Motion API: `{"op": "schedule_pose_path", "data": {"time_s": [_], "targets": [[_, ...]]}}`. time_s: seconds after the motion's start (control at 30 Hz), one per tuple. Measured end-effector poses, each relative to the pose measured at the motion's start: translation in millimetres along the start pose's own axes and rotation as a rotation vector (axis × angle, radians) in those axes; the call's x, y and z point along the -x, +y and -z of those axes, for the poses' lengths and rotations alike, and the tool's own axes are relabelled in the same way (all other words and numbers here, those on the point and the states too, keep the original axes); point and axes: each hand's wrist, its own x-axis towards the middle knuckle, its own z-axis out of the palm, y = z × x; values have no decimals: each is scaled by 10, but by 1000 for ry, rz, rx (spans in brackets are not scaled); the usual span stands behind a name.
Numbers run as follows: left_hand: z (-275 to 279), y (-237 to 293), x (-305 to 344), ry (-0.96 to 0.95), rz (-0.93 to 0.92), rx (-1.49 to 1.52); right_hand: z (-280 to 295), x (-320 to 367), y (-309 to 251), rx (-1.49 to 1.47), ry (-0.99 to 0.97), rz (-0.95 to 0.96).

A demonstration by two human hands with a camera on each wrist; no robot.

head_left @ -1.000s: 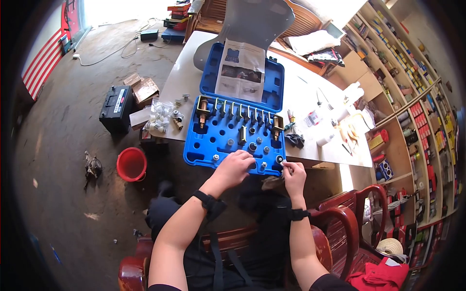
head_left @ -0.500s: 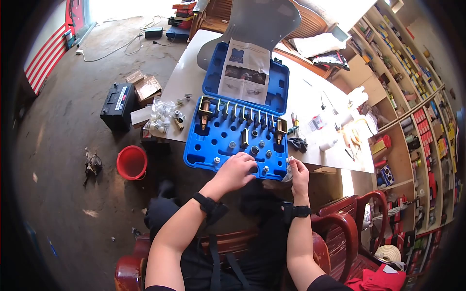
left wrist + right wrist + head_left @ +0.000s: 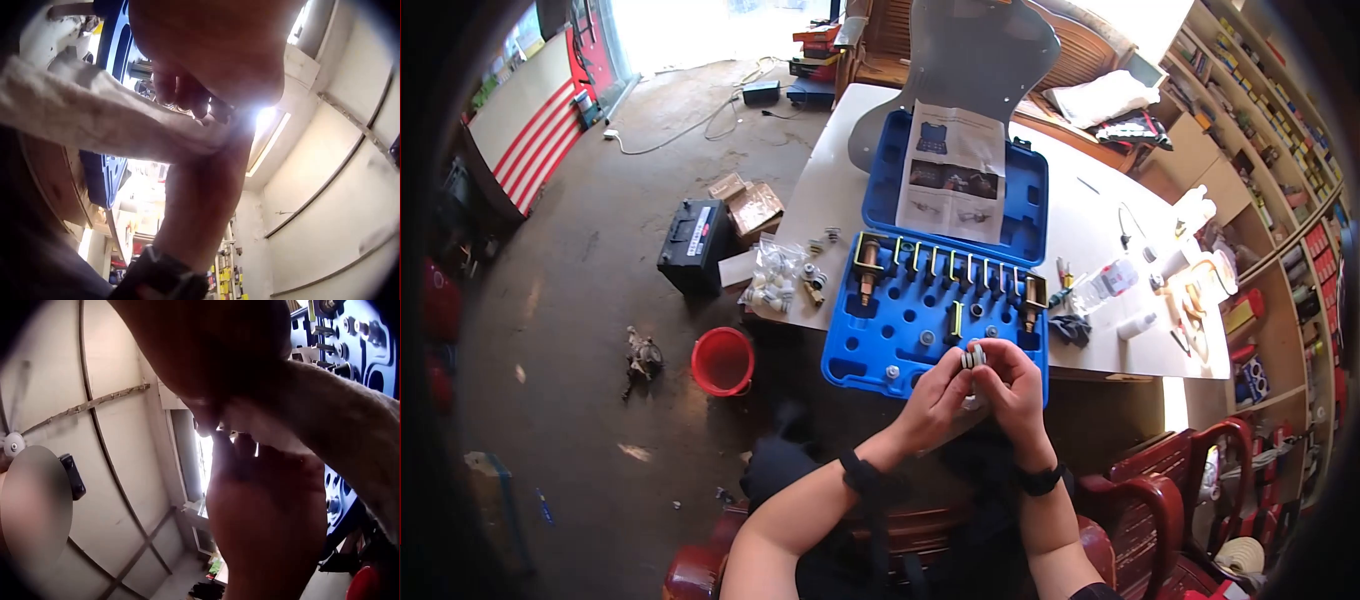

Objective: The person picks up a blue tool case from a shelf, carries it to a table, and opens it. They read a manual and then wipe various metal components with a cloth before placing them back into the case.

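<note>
Over the front right part of an open blue tool case (image 3: 865,335), my two hands meet around a small round metal fitting (image 3: 973,357). My left hand (image 3: 932,410) pinches it from the left with thumb and fingers. From the other side my right hand (image 3: 1015,392) grips it too, with a pale cloth (image 3: 970,402) held between the hands and hanging below them. The cloth (image 3: 81,112) stretches out from the fingers in the left wrist view. Rows of brackets and sockets sit in the case, and a printed sheet (image 3: 952,170) leans in its lid.
The case stands at the edge of a white table (image 3: 810,160). Left of it lies a bag of small parts (image 3: 772,280); to its right, a black glove (image 3: 1070,328) and a white bottle (image 3: 1137,325). A red bucket (image 3: 723,362) and a car battery (image 3: 693,245) are on the floor.
My left hand has left the case front and risen to the fitting. My right hand has brought the fitting and cloth inward to meet it. The head view has shifted left.
</note>
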Motion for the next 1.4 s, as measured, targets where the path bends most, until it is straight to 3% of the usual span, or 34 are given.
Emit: {"op": "schedule_pose_path", "data": {"time_s": [0.07,0.13,0.2,0.23,0.3,0.33,0.47,0.53,0.83,0.9,1.03,1.13,1.2,1.23,1.3,1.4], "targets": [[-2,-60,29,5,203,431,-27,23,-35,117,-28,8],[8,-99,29,29,232,373,-79,90,0,78,-39,-33],[46,-83,24,29,395,513,-106,141,25,-69,-31,-77],[-8,-41,0,122,529,711,-85,145,71,-237,-49,-94],[65,-40,8,79,593,823,-5,138,188,-502,-72,-110],[89,-31,4,47,635,952,15,129,212,-518,-60,-109],[73,44,-37,55,760,930,74,97,174,-608,-3,-138],[60,-5,-17,17,754,903,79,93,158,-485,-76,-159],[128,27,-77,-28,758,615,28,135,270,-310,2,-67],[157,73,-107,-67,803,528,32,100,256,21,38,170],[164,103,-96,-99,886,441,52,91,164,168,-7,263],[163,60,-44,-116,790,432,32,104,181,165,-34,250],[166,12,-6,-135,691,607,-11,137,242,-141,33,32],[165,-12,7,-138,690,605,3,134,236,-141,35,35],[157,-40,17,-59,645,715,45,141,221,-323,-62,-167],[156,1,-23,-65,525,676,48,129,262,-341,-49,-164]]}}
